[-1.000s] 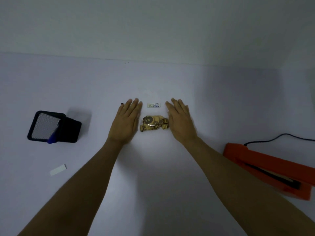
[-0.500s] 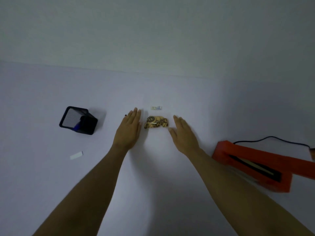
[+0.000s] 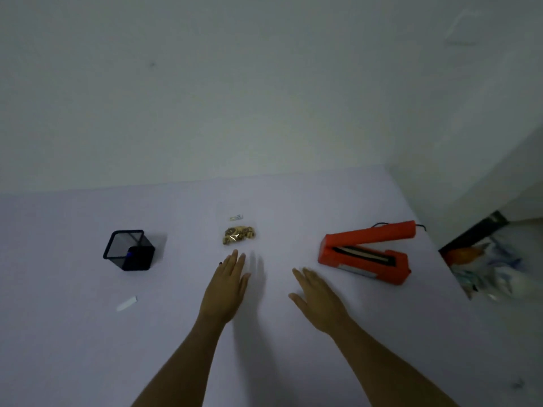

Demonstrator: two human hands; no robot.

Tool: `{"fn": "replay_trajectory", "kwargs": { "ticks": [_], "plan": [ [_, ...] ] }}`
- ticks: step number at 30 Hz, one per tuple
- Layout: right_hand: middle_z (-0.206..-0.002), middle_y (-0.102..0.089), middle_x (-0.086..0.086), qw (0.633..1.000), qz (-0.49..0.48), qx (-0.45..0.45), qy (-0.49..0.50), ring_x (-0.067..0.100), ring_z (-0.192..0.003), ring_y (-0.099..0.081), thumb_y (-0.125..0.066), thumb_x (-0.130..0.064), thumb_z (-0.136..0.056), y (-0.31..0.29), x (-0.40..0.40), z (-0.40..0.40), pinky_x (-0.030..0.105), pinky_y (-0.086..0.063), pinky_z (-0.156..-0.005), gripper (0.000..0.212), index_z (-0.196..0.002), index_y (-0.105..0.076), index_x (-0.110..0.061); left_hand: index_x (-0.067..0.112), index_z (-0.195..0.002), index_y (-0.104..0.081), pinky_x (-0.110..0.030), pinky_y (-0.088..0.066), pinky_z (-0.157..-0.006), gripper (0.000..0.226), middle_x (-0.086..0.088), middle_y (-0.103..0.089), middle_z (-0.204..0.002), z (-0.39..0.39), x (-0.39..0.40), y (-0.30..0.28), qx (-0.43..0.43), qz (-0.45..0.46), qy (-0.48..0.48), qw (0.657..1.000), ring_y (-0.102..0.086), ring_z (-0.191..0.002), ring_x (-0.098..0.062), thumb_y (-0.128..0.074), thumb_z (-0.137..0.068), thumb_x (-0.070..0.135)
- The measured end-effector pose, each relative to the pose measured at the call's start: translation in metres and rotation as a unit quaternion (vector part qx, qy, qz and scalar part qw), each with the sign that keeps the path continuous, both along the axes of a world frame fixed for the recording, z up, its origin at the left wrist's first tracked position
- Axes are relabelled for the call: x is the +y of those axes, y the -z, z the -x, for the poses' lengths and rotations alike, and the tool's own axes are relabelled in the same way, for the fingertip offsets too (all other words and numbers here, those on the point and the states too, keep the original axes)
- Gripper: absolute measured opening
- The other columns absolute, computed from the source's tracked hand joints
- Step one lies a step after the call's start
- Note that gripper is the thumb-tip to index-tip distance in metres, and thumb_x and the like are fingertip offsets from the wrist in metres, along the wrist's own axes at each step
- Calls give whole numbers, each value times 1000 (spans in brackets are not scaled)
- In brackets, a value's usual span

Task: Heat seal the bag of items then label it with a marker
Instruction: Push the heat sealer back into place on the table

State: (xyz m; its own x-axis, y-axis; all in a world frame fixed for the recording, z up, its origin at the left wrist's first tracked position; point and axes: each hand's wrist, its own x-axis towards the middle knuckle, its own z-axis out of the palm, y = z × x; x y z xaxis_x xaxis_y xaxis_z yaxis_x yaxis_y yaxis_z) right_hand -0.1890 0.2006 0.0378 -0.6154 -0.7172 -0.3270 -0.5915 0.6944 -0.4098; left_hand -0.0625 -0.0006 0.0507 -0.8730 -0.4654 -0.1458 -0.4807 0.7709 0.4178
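Note:
A small clear bag [image 3: 238, 235] of brownish-gold items lies on the white table, with a small printed strip at its far end. My left hand [image 3: 227, 284] is flat and open just in front of the bag, apart from it. My right hand [image 3: 318, 298] is open too, nearer me and to the right, holding nothing. An orange heat sealer [image 3: 367, 252] sits at the right with its arm raised. A black mesh pen cup [image 3: 129, 249] at the left holds a blue-capped marker.
A small white slip [image 3: 127, 303] lies at the front left of the table [image 3: 73, 333]. A black cord runs behind the sealer. Beyond the table's right edge stands a wall corner with a crumpled printed bag [image 3: 493, 268] below it.
Both hands have drawn back from beside the bag toward me and spread apart. The head view has tilted up and pulled back, showing the whole sealer and more wall.

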Motion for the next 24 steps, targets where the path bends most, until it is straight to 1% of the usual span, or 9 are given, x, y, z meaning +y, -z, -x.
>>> {"fn": "replay_trajectory", "kwargs": {
  "ticks": [2, 3, 6, 9, 11, 13, 15, 21, 24],
  "plan": [
    [-158, -24, 1, 999, 9, 39, -8, 15, -146, -18, -6, -73, -83, -13, 21, -3, 28, -10, -117, 85, -150, -23, -24, 16, -150, -21, -30, -11, -119, 71, -6, -16, -159, -2, 10, -7, 10, 14, 23, 1000, -17, -148, -21, -14, -93, 57],
    [-155, -31, 1, 998, 9, 58, -5, 16, -144, -25, -7, -71, -83, -19, 34, -4, 28, -14, -117, 84, -148, -30, -23, 15, -150, -22, -33, -14, -119, 78, -7, -18, -159, -4, 16, -10, 13, 21, 37, 999, -19, -147, -22, -8, -87, 60],
    [-139, -55, 4, 992, 27, 123, 30, 19, -131, -48, -26, -54, -90, -31, 86, 1, 34, -32, -110, 64, -136, -50, -18, 14, -150, -20, -37, -17, -118, 88, -7, -19, -158, -4, 41, -16, 13, 37, 86, 996, -21, -146, -25, -3, -82, 67],
    [-120, -67, 10, 983, 30, 165, 72, 26, -113, -64, -37, -47, -89, -36, 136, 28, 39, -49, -95, 57, -124, -61, -9, 15, -151, -15, -34, -12, -117, 82, -6, -16, -159, 13, 63, -28, 22, 46, 109, 993, -17, -147, -25, -7, -84, 61],
    [-135, -56, 14, 980, 2, 173, 96, 29, -126, -53, -40, -46, -92, -43, 161, 51, 41, -42, -104, 59, -135, -50, -6, 15, -151, -8, -33, -7, -118, 74, -5, -9, -160, 35, 75, -37, 25, 60, 124, 990, -10, -149, -24, -18, -92, 58],
    [-156, -27, 10, 982, -43, 155, 99, 25, -145, -24, -42, -43, -97, -43, 174, 70, 38, -22, -117, 66, -149, -23, -8, 14, -151, -1, -35, -6, -120, 70, -5, -2, -161, 54, 81, -41, 28, 68, 129, 989, -3, -149, -23, -32, -98, 47],
    [-161, -10, 6, 983, -71, 142, 91, 24, -148, -8, -40, -41, -98, -41, 186, 89, 36, -13, -119, 70, -152, -8, -10, 12, -151, 2, -37, -7, -121, 71, -6, 1, -161, 80, 95, -46, 33, 70, 129, 989, 1, -149, -23, -36, -99, 42],
    [-161, 6, 8, 988, -98, 113, 28, 28, -148, 3, -40, -35, -99, -20, 196, 134, 41, -6, -119, 73, -151, 3, -7, 12, -152, 1, -36, -10, -121, 70, -6, 2, -161, 146, 140, -36, 20, 50, 122, 991, -1, -149, -23, -37, -99, 38],
    [-158, 11, 6, 992, -67, 103, 8, 29, -148, 2, -42, -30, -97, -7, 197, 145, 41, -1, -119, 73, -151, 2, -6, 12, -152, 1, -37, -12, -121, 72, -6, 1, -161, 161, 158, -20, 16, 30, 104, 994, -5, -149, -23, -40, -98, 37]
  ]
}}
